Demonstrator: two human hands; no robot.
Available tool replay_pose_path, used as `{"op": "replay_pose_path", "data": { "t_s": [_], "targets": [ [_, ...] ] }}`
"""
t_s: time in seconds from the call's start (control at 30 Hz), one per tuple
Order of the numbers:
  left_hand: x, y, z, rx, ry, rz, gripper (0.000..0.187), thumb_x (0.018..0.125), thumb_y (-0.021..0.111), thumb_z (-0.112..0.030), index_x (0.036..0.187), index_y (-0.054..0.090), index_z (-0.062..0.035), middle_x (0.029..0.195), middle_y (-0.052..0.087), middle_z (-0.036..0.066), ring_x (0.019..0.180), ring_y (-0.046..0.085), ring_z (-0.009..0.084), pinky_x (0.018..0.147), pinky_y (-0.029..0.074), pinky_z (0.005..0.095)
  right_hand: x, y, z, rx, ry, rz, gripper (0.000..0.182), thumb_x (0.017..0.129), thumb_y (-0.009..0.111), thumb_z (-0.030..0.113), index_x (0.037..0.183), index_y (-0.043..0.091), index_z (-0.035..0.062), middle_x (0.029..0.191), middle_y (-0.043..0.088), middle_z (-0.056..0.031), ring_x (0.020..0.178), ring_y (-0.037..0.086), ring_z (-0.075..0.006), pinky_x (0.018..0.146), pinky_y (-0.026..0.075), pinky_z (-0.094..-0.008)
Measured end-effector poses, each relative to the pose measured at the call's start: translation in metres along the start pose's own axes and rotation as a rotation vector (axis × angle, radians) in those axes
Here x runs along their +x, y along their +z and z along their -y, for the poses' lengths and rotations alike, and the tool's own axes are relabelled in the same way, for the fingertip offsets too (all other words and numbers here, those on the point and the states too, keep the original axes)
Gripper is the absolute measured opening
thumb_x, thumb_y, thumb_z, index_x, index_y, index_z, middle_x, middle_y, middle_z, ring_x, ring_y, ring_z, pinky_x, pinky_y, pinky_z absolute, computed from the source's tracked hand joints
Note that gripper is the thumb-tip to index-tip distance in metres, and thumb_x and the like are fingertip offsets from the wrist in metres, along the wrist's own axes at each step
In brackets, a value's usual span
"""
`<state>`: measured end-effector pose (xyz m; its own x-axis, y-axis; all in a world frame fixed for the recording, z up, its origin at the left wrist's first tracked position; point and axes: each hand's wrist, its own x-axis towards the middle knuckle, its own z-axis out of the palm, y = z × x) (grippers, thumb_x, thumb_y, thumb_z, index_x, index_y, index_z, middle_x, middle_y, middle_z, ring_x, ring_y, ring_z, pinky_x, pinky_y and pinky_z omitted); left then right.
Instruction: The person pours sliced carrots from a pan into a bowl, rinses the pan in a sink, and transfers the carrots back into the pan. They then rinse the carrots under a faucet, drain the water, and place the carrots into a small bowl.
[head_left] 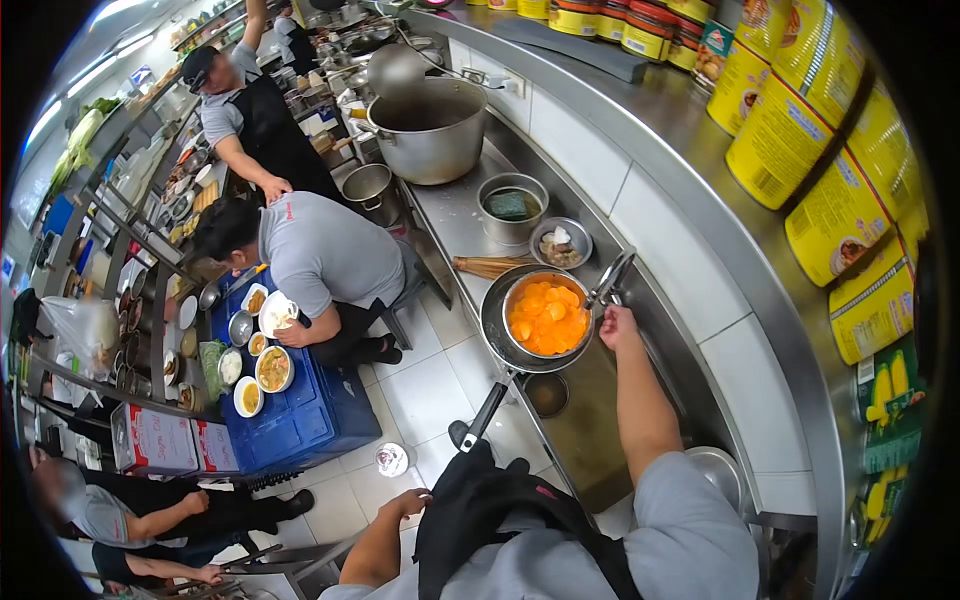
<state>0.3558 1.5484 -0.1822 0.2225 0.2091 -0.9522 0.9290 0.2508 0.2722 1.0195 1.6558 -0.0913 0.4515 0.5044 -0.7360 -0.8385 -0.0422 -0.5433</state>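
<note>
Sliced carrots [547, 312] fill a round metal bowl [508, 335], which sits inside a wider pan [490, 318] at the sink. The pan's black handle [488, 412] points toward my body. My right hand [618, 328] is closed at the faucet [612, 275], just right of the bowl; its fingers appear to grip the handle there. Low beside my apron, my left hand [408, 503] hangs with its fingers curled together, and nothing shows in them. Behind the pan are a small bowl of pale pieces [560, 243] and a pot with dark liquid [512, 205].
A large stockpot [430, 135] stands farther along the steel counter [440, 215]. Yellow cans [780, 145] line the shelf at right. To the left, a seated person [310, 250] eats at a blue chest [280, 410] with several bowls. Other people stand beyond. A tub [392, 460] is on the floor.
</note>
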Motion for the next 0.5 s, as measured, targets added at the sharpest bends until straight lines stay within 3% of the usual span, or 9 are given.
{"op": "replay_pose_path", "data": {
  "t_s": [0.5],
  "targets": [
    [-0.002, -0.004, -0.013, -0.004, 0.002, 0.000, 0.060, 0.094, 0.053, -0.051, 0.146, 0.044, -0.0223, 0.116, 0.065, 0.006, 0.097, 0.062, 0.0187, 0.077, 0.053, 0.0415, 0.000, -0.004, 0.008, 0.025, 0.035, 0.010, 0.012, 0.085, 0.061, 0.017, 0.074, 0.057, 0.0154, 0.061, 0.055, 0.0063, 0.048, 0.040, -0.0072, 0.046, 0.031, -0.0236]
  ]
}}
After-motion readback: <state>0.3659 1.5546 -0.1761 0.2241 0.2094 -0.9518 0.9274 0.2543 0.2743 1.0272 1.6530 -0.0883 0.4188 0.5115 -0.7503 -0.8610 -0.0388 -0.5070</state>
